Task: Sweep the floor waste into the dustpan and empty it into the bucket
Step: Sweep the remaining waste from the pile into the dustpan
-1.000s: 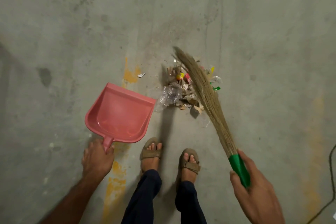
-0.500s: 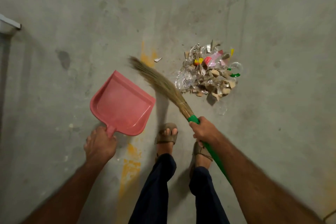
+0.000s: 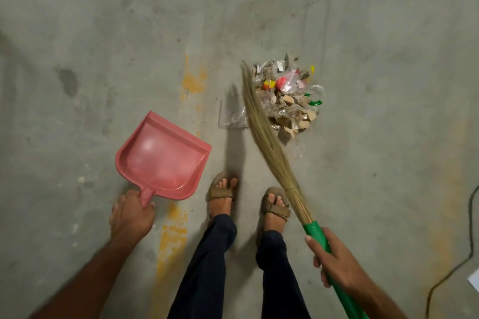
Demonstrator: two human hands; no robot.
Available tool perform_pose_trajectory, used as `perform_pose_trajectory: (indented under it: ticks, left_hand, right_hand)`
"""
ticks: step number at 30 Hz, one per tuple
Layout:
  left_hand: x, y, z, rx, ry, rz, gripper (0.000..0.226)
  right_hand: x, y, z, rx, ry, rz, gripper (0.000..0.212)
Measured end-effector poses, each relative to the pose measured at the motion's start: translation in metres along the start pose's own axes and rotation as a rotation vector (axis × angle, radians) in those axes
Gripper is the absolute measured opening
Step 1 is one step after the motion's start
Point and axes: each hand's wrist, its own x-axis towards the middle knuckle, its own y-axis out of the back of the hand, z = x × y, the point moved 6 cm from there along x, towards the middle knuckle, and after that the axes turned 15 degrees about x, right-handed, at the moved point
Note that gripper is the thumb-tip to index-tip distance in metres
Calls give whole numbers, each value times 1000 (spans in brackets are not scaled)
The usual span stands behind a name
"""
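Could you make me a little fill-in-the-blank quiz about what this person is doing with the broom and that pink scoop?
1. The left hand grips the pink dustpan by its ____.
2. The right hand holds the broom by a handle coloured ____.
3. The waste pile lies on the floor; the dustpan holds ____ of it.
4. The person wears ____ on both feet.

Missing words: handle; green; none; sandals

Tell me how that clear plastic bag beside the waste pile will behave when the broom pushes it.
The clear plastic bag looks thin and crumpled, so probably light and floppy. It may fold or slide under the broom bristles rather than travel cleanly.
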Motion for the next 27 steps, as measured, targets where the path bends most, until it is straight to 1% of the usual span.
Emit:
perform_pose_trajectory:
  ticks: [2, 4, 6, 9, 12, 14, 17, 19, 23, 25, 27]
  left_hand:
    - [-2, -1, 6, 3, -13, -2, 27]
    - [-2, 1, 13, 13, -43, 6, 21]
    - [-1, 6, 20, 31, -72, 24, 17]
    - [1, 15, 30, 75, -106, 60, 20]
    - [6, 23, 36, 91, -122, 77, 22]
    - [8, 27, 39, 90, -131, 82, 21]
    - [9, 30, 43, 93, -129, 81, 23]
    - [9, 29, 45, 101, -117, 78, 24]
    - [6, 22, 51, 118, -92, 72, 25]
    - [5, 17, 53, 135, -77, 70, 27]
    - [4, 14, 55, 145, -77, 71, 28]
  right_hand:
    - [12, 0, 2, -165, 43, 19, 31]
    - [27, 1, -1, -390, 106, 50, 38]
    - [39, 4, -4, -525, 114, 120, 46]
    - [34, 13, -3, -507, 138, 200, 45]
    - [9, 19, 6, -384, 193, 195, 31]
    - [-7, 27, 17, -340, 227, 208, 27]
    - [-23, 30, 27, -318, 289, 213, 39]
    - [-22, 20, 26, -351, 322, 190, 50]
    - [15, -9, -6, -538, 299, 211, 56]
    - [43, -21, -32, -602, 281, 211, 55]
    - [64, -25, -54, -634, 278, 203, 48]
